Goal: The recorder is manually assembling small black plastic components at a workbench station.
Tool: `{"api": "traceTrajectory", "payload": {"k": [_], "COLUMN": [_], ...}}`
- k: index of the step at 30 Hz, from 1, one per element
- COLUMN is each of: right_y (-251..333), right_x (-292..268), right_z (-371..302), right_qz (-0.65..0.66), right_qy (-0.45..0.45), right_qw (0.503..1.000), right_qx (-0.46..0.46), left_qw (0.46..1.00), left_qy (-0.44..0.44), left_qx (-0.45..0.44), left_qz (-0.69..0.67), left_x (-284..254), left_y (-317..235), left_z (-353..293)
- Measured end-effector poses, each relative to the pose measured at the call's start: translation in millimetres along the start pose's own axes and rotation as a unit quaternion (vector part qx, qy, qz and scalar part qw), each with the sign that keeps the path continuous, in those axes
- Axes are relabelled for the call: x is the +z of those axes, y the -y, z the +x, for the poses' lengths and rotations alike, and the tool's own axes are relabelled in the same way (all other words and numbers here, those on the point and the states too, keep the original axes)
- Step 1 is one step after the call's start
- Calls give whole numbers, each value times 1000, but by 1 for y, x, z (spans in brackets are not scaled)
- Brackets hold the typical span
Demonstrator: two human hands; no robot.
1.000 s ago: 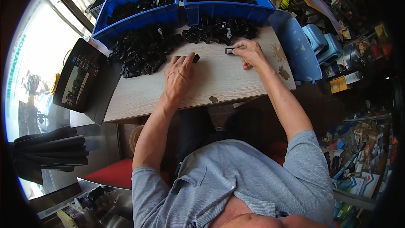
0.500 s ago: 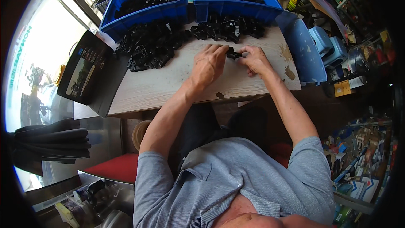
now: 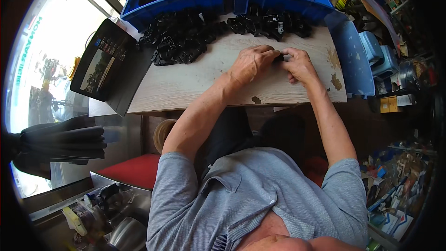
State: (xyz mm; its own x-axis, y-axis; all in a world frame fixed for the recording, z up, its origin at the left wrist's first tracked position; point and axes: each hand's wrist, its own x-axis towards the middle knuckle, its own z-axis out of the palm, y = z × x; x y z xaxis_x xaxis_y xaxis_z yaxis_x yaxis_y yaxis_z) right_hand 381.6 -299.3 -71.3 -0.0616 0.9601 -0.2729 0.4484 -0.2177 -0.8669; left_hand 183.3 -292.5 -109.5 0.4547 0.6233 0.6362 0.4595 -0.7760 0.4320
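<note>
Between my two hands, above the pale wooden table, is a small black plastic part, mostly covered by fingers. My left hand is closed on it from the left, its back turned up. From the right, my right hand pinches the same part between thumb and forefinger, the other fingers curled. Beyond my hands lie two heaps of similar black parts, a larger left heap and a smaller right heap.
Two blue bins, a left bin and a right bin, hold more black parts at the table's back. A tablet-like screen stands at the left edge. A light blue panel stands along the right edge, beside blue containers.
The view has shifted, so the table and heaps sit farther right and higher. My hands have drawn closer together around the black part, which shows less now.
</note>
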Motion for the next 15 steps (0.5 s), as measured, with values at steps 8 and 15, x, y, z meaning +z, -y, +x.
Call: {"api": "traceTrajectory", "payload": {"k": [8, 15], "right_y": [-2, -10], "right_x": [-17, -38], "right_z": [16, 25], "right_qz": [-11, -10], "right_qy": [23, 34], "right_qw": [1000, 999], "right_qx": [-13, -20], "left_qw": [999, 999], "left_qy": [7, 38], "left_qx": [-34, -8], "left_qz": [-16, 9], "left_x": [18, 34], "left_y": [8, 5], "left_z": [13, 30]}}
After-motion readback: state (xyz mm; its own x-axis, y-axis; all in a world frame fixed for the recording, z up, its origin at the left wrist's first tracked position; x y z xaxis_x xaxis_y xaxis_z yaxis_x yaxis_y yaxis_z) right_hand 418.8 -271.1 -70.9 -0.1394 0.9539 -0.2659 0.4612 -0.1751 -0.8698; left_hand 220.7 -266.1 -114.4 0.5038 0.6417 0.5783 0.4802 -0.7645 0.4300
